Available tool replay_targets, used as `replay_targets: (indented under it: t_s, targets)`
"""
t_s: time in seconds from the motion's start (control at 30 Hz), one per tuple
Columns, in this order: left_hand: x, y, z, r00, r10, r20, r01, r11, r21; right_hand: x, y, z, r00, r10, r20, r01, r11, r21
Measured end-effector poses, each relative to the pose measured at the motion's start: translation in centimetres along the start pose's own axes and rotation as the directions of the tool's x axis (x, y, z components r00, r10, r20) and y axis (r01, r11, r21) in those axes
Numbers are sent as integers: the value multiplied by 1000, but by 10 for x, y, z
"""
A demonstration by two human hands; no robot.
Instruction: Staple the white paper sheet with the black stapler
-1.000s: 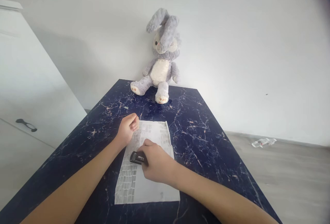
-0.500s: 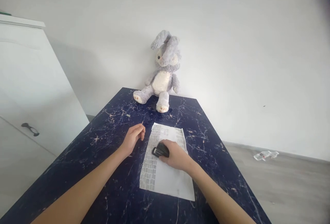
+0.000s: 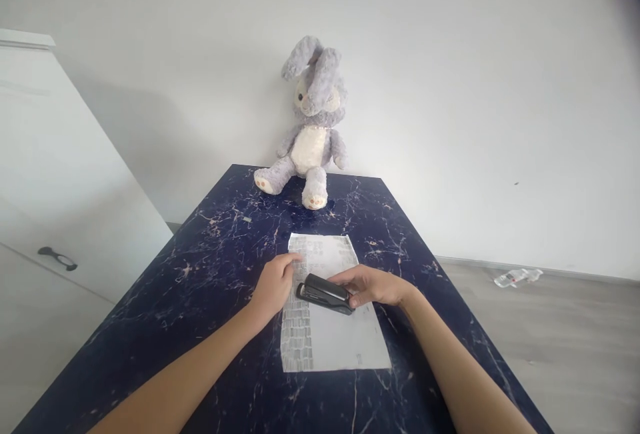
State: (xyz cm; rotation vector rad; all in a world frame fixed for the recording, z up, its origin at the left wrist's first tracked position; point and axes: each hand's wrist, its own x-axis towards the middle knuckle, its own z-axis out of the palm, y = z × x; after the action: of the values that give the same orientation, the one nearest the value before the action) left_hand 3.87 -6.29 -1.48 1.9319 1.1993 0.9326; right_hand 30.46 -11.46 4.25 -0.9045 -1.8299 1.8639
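A black stapler (image 3: 325, 294) lies over the middle of a printed sheet of paper (image 3: 340, 344), its front end pointing left. My right hand (image 3: 373, 286) grips the stapler's rear end, thumb on the near side and fingers on the far side. On the paper's left edge rests my left hand (image 3: 274, 282), its index finger stretched out over the printed strip and its thumb a little apart. The left hand's other fingers are mostly hidden. Beneath everything is a dark blue marble-patterned table (image 3: 235, 354).
A grey plush rabbit (image 3: 311, 147) sits at the table's far end against the white wall (image 3: 475, 87). To the left stands a white cabinet (image 3: 65, 167) with a dark handle (image 3: 57, 259). A clear plastic item (image 3: 517, 278) lies on the floor at right.
My right hand has shifted from over the stapler's body to its rear end, exposing more of it. My left hand has come right and nearer, onto the paper's edge. The view has tilted slightly.
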Motion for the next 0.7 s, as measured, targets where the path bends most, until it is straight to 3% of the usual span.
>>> replay_targets:
  t_s: [0.2,0.3,0.4,0.53,0.6,0.67,0.7]
  targets:
    - [7,-8,2,980,-160,-122,78,861,-502,-1,-5,1,999,23,-31,-26,994,-103]
    - [6,-11,3,973,-193,-127,91,826,-556,3,-8,8,995,-44,-94,13,952,-305]
    - [6,-8,2,975,-175,-140,69,829,-555,12,-11,24,975,-176,-139,77,844,-531]
    - [8,2,-1,971,-162,-174,9,756,-654,23,-4,46,919,-291,-264,58,766,-640]
    - [10,6,-2,975,-196,-101,42,612,-790,28,3,53,841,-402,-361,-17,649,-761]
    - [13,8,-2,977,-203,68,153,439,-886,33,11,56,769,-520,-371,-136,434,-891]
    - [14,7,-3,971,-183,151,211,375,-903,35,13,57,760,-553,-343,-186,321,-929]
